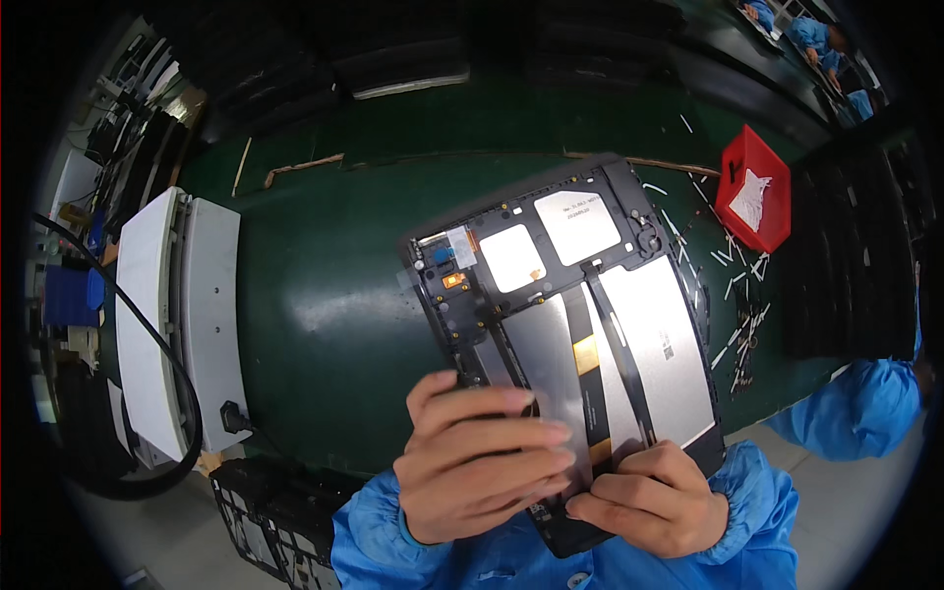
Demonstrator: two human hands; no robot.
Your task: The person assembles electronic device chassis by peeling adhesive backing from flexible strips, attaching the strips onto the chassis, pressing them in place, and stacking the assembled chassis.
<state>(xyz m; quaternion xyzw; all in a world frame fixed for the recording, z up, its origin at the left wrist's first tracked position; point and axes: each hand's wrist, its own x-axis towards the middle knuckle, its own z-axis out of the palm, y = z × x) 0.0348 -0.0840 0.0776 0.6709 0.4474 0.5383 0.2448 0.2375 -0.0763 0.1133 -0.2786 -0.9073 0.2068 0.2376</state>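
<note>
An opened tablet housing is tilted in front of me, its inner side up. It has a black frame, silver metal plates, white pads and orange-gold flex strips. My left hand lies across its lower left part, fingers stretched out to the right and slightly blurred; whether they press on the housing is hard to tell. At the near end my right hand is closed, fingers bent against the housing beside the dark strip between the plates. What lies under those fingertips is hidden.
A green work mat covers the table. To the left stands a white box-shaped device with a black cable. A red bin with white scraps sits right, near scattered white strips. Black stacks stand beyond; another person's blue sleeve shows.
</note>
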